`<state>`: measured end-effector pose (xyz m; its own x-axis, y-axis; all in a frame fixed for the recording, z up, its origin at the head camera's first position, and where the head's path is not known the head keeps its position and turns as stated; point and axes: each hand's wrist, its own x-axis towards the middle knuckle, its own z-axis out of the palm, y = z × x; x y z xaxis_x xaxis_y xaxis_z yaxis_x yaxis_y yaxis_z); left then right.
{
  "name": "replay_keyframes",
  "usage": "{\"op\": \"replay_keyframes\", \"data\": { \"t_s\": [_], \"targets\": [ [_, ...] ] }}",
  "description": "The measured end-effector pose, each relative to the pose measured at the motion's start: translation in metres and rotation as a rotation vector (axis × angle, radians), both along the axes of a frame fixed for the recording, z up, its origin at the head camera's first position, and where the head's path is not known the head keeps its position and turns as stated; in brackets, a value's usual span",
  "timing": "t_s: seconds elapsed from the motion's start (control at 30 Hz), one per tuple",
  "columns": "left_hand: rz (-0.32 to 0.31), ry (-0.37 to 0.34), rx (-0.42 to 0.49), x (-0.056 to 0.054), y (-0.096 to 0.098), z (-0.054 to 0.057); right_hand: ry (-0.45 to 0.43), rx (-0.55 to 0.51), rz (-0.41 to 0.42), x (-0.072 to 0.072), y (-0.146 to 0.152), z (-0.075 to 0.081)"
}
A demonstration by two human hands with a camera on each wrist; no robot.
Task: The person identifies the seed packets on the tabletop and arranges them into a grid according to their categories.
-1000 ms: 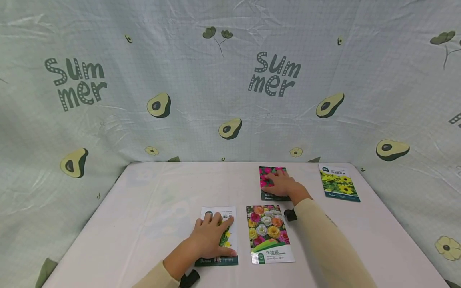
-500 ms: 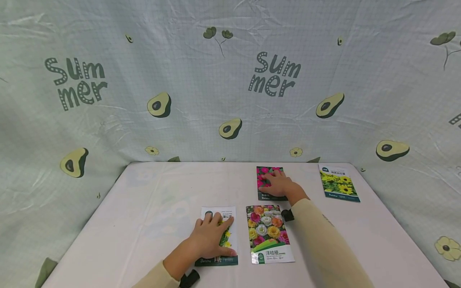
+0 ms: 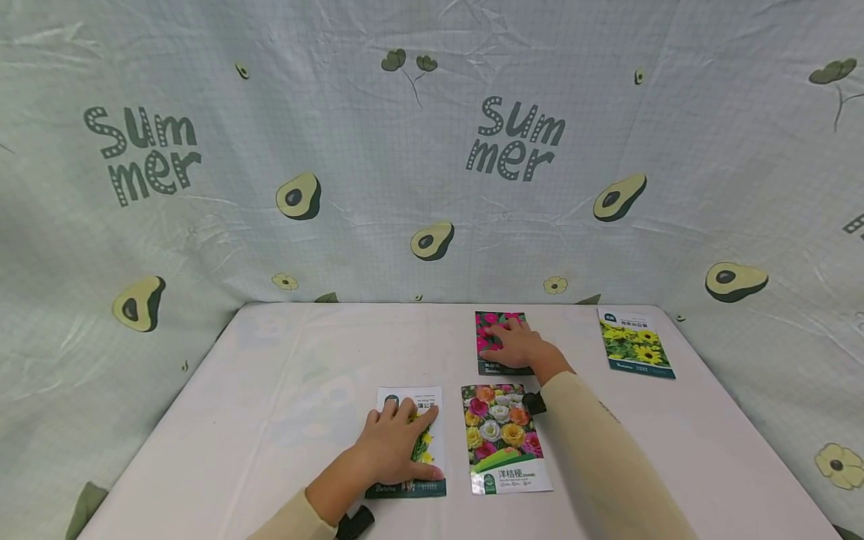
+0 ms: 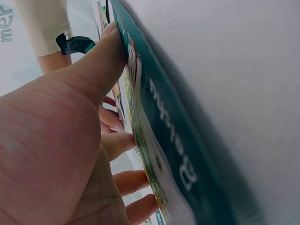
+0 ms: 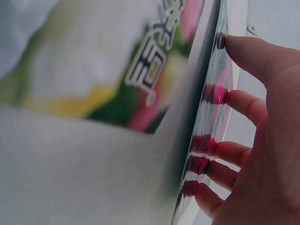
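Note:
My left hand [image 3: 390,450] rests with spread fingers on a seed packet [image 3: 408,490] with yellow flowers, a white top and a teal lower band. In the left wrist view, the thumb and fingertips touch the face of this packet [image 4: 173,136]. Farther back, my right hand [image 3: 523,348] lies on a seed packet with pink flowers [image 3: 487,321], hiding part of it. In the right wrist view, the right fingertips [image 5: 241,101] press on its glossy face [image 5: 211,119]. Between the hands, nearer the front, lies a seed packet with multicoloured blooms [image 3: 502,439].
Another yellow-flower seed packet [image 3: 636,343] lies at the back right of the pale table [image 3: 304,420]. A printed cloth backdrop [image 3: 364,150] rises behind the table. Close to the right wrist camera is the blurred corner of a flower-printed surface [image 5: 93,61] with white characters.
The right hand and the pink-flower packet have slid left together, now behind the multicoloured packet. My left hand and the other packets have stayed in place.

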<state>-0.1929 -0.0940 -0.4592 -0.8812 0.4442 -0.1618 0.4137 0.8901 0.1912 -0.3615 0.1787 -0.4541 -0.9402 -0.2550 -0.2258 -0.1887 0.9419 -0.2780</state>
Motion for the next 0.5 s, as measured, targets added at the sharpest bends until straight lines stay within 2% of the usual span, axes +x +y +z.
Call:
{"op": "replay_keyframes", "data": {
  "t_s": [0.23,0.5],
  "targets": [
    [-0.002,0.008,0.001,0.0001,-0.0002,0.0014,0.007,0.005,-0.001,-0.0025,-0.0041,-0.0043],
    [-0.011,0.024,-0.006,-0.0019,-0.0012,-0.0033,0.015,-0.016,0.021,-0.0019,-0.009,-0.0026]
  ]
}}
